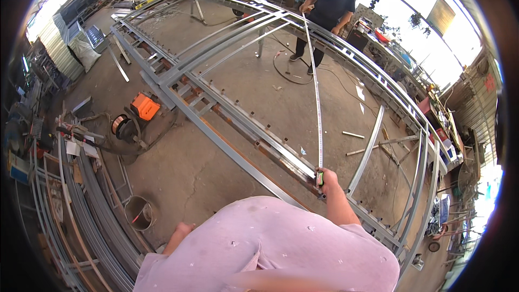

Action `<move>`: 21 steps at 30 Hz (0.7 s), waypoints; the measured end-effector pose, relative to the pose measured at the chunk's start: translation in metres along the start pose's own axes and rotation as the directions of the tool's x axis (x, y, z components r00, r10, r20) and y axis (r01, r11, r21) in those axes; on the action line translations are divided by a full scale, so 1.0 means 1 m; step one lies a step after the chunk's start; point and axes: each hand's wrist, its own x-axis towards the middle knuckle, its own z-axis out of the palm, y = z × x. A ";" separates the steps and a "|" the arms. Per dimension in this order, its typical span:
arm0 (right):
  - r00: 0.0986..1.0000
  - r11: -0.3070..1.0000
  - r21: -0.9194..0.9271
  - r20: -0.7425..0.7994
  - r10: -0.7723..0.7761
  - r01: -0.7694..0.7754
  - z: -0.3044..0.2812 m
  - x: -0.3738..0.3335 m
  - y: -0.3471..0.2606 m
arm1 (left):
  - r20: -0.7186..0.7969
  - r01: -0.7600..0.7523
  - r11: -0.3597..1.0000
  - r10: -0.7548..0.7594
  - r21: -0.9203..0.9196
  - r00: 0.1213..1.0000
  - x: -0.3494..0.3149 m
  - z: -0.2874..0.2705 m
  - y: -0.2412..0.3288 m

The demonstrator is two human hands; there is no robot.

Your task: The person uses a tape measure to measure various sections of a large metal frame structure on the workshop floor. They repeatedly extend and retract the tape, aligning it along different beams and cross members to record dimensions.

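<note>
My right hand (329,178) is closed around a tape measure (319,178) with a black and green case, held at the near rail of a large welded metal frame (232,158). From the case, the pale tape blade (318,113) stretches taut across the frame to its far side. There a person in dark clothes (328,10) stands with one hand at the blade's other end. My left hand (184,229) is low beside my body, away from the frame. Its fingers are mostly hidden by my pink shirt, so their pose does not show.
An orange machine with a wire spool (145,106) sits on the floor to the left. Nearer me stand a bucket (139,212) and a stack of long metal profiles (92,205). Cables and loose metal pieces lie on the concrete. A cluttered workbench (397,54) runs along the right.
</note>
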 end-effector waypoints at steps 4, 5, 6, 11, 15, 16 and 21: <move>0.999 0.999 0.043 -0.019 0.034 -0.034 0.004 -0.011 0.020 | 0.019 0.034 0.989 -0.032 -0.146 0.999 0.018 -0.008 0.001; 0.999 0.998 0.055 -0.005 0.034 -0.033 -0.004 -0.007 0.031 | 0.036 0.057 0.961 -0.049 -0.272 0.998 0.020 -0.010 0.008; 1.000 0.998 0.063 -0.009 0.028 -0.028 -0.016 -0.001 0.042 | 0.018 -0.005 0.979 0.009 -0.204 1.000 0.011 -0.013 0.026; 0.999 0.999 -0.014 -0.041 -0.030 0.029 -0.023 -0.046 0.074 | -0.001 -0.161 0.982 0.162 -0.098 0.987 -0.016 -0.034 0.062; 0.994 0.999 -0.043 -0.103 -0.034 0.029 -0.039 -0.079 0.107 | 0.065 -0.083 0.996 0.081 0.030 0.995 -0.004 -0.023 0.055; 0.993 0.998 -0.057 -0.110 -0.032 0.026 -0.041 -0.093 0.111 | 0.079 -0.063 0.998 0.061 0.022 0.995 0.004 -0.018 0.049; 0.989 0.991 -0.129 -0.140 -0.053 0.035 -0.060 -0.123 0.140 | 0.128 -0.068 0.995 0.058 0.075 0.990 0.038 -0.003 0.021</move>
